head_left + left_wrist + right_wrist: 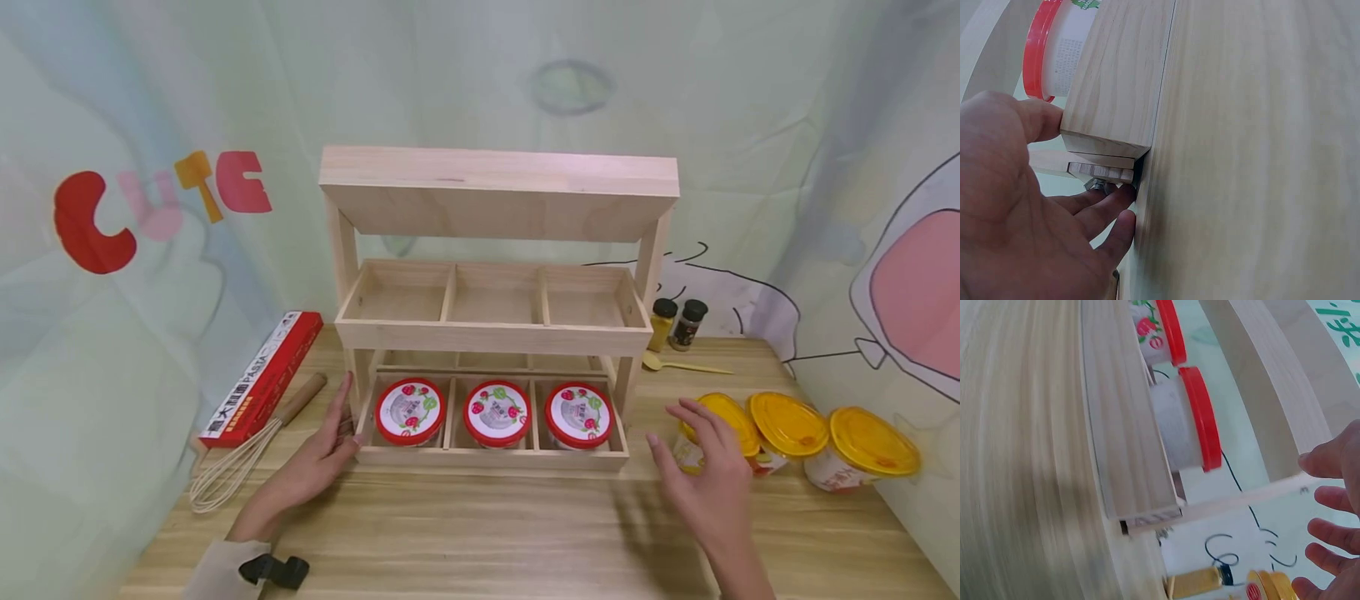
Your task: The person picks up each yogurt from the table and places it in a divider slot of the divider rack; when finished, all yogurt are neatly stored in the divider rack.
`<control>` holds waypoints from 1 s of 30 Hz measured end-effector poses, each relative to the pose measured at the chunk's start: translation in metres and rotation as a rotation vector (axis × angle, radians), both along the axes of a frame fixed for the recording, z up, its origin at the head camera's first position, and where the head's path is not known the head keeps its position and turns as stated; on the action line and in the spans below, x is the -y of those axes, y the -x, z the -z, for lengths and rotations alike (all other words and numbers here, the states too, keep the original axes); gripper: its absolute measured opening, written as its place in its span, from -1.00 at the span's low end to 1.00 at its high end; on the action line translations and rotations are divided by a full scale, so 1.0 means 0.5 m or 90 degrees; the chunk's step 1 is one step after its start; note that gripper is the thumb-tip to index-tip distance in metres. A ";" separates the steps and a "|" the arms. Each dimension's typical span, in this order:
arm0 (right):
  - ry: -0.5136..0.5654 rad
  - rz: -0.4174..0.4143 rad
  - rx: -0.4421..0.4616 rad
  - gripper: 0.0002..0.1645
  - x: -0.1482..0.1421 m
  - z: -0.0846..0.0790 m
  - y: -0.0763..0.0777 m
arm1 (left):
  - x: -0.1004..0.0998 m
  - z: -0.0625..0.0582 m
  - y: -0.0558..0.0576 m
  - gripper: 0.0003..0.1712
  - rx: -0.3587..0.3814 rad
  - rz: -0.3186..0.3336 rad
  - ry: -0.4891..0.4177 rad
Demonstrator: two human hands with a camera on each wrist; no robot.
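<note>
The left hand [322,458] grips the rack [491,337] by the lower tray's front left corner, thumb at the front and fingers reaching behind the end board, near a bolt [1097,183]. The right hand [708,483] is spread wide, its thumb well away from the fingers, before the nearest tub; whether it touches that tub cannot be told.

From the left, the curtain [285,83] reads "CUTE". Below, a red and white box [262,379] carries "PASTA" and Chinese characters. The whisk [302,398] lies between box and left hand, with only a narrow space beside the rack.

In the middle stands the rack, its upper tray divided in three. Each lower compartment holds one of three red-rimmed jars [497,414]; their lids show berries and print too small to read. The table [465,533] stretches from the tray's front edge toward the person.

Past the rack's right end, two black-capped bottles [688,325] stand behind a spoon [653,361]. A gap parts the rack from three yellow-lidded tubs [787,423], whose labels are unreadable; the third sits near the table's right edge.
</note>
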State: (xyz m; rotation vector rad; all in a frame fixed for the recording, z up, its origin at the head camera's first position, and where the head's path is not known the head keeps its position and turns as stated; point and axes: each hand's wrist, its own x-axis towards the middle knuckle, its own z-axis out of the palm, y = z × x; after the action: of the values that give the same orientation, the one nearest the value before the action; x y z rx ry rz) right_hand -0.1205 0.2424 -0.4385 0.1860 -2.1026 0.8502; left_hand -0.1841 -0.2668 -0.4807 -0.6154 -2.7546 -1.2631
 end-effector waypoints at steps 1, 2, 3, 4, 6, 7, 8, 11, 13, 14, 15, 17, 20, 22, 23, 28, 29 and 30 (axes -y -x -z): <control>0.001 0.003 -0.003 -0.44 -0.004 -0.002 -0.002 | 0.000 0.000 0.000 0.12 0.001 0.001 -0.002; 0.002 0.006 -0.006 -0.45 -0.008 -0.003 -0.005 | 0.000 0.000 -0.001 0.12 0.001 0.000 0.000; 0.001 0.010 -0.010 -0.45 -0.012 -0.005 -0.007 | 0.000 0.000 -0.001 0.13 0.001 0.001 0.000; 0.004 0.013 -0.012 -0.45 -0.016 -0.006 -0.009 | 0.000 0.000 -0.002 0.13 0.002 0.001 0.000; 0.010 0.018 -0.008 -0.46 -0.024 -0.007 -0.013 | 0.000 0.001 -0.002 0.14 0.001 0.001 0.001; 0.012 0.024 -0.001 -0.46 -0.028 -0.007 -0.016 | 0.000 0.001 -0.002 0.14 0.000 0.001 0.002; 0.016 0.030 0.007 -0.46 -0.032 -0.007 -0.019 | 0.000 0.000 -0.002 0.13 -0.001 0.000 0.002; 0.025 0.048 0.036 -0.46 -0.044 -0.005 -0.025 | 0.000 -0.001 -0.002 0.13 -0.002 0.000 0.002; 0.028 0.057 0.052 -0.46 -0.051 -0.003 -0.028 | -0.001 -0.001 -0.002 0.13 -0.002 0.003 0.001; 0.031 0.060 0.058 -0.45 -0.054 -0.001 -0.029 | -0.001 -0.001 -0.001 0.14 -0.002 0.005 0.000; 0.031 0.064 0.063 -0.45 -0.057 0.000 -0.030 | -0.001 -0.002 -0.001 0.14 -0.002 0.005 0.002; 0.035 0.065 0.068 -0.43 -0.064 0.004 -0.029 | -0.001 -0.002 -0.001 0.14 -0.004 0.006 0.003; 0.038 0.069 0.070 -0.41 -0.072 0.009 -0.028 | -0.002 -0.003 -0.001 0.13 -0.011 0.001 0.010; 0.036 0.071 0.067 -0.41 -0.077 0.013 -0.026 | -0.001 -0.002 -0.001 0.13 -0.011 0.001 0.011; 0.034 0.073 0.068 -0.41 -0.079 0.014 -0.026 | -0.001 -0.002 -0.001 0.13 -0.012 0.001 0.011; 0.025 0.080 0.072 -0.41 -0.089 0.017 -0.020 | 0.000 -0.001 0.000 0.13 -0.005 0.004 0.005; 0.024 0.082 0.075 -0.41 -0.091 0.017 -0.019 | 0.001 -0.001 0.000 0.13 -0.005 0.003 0.005; 0.022 0.083 0.078 -0.41 -0.093 0.018 -0.018 | 0.001 -0.001 0.000 0.13 -0.006 0.004 0.005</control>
State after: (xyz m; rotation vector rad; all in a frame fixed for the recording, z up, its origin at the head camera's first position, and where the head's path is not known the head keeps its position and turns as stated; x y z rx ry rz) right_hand -0.1113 0.2887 -0.4474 -0.0223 -2.1848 0.8380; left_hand -0.1841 -0.2672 -0.4800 -0.6281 -2.7533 -1.2491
